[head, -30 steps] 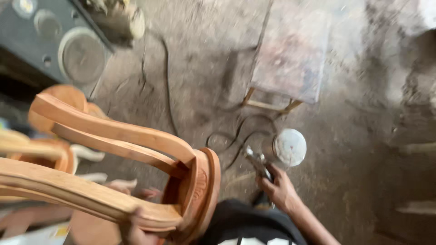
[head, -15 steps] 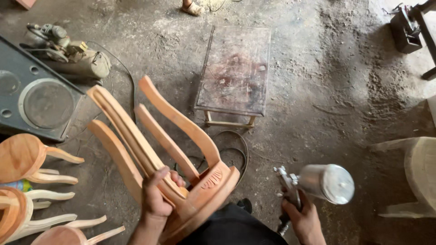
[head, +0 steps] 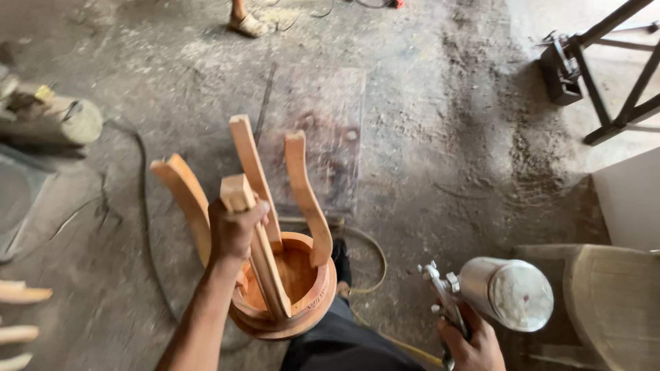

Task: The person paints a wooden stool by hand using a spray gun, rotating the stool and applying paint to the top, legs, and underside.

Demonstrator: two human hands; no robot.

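Note:
My left hand (head: pixel 232 230) grips one leg of an upturned wooden stool (head: pixel 283 297), whose round seat points down and whose curved legs stick up toward me. My right hand (head: pixel 473 341) holds a metal spray gun (head: pixel 447 300) with a silver cup (head: pixel 507 291) at the lower right, its nozzle pointing away to the upper left. The gun is apart from the stool, to its right. My dark trouser leg shows below the stool.
A small stained wire-frame stand (head: pixel 323 141) sits on the dusty concrete floor beyond the stool. A hose (head: pixel 377 257) loops by my feet. A black metal frame (head: pixel 605 75) stands at the top right, a wooden piece (head: pixel 612 302) at the right, a person's sandalled foot (head: pixel 246 23) at the top.
The stool has swung from tilted to nearly upright, legs pointing up at me. My left hand moved higher along a leg. The spray gun stayed at the lower right.

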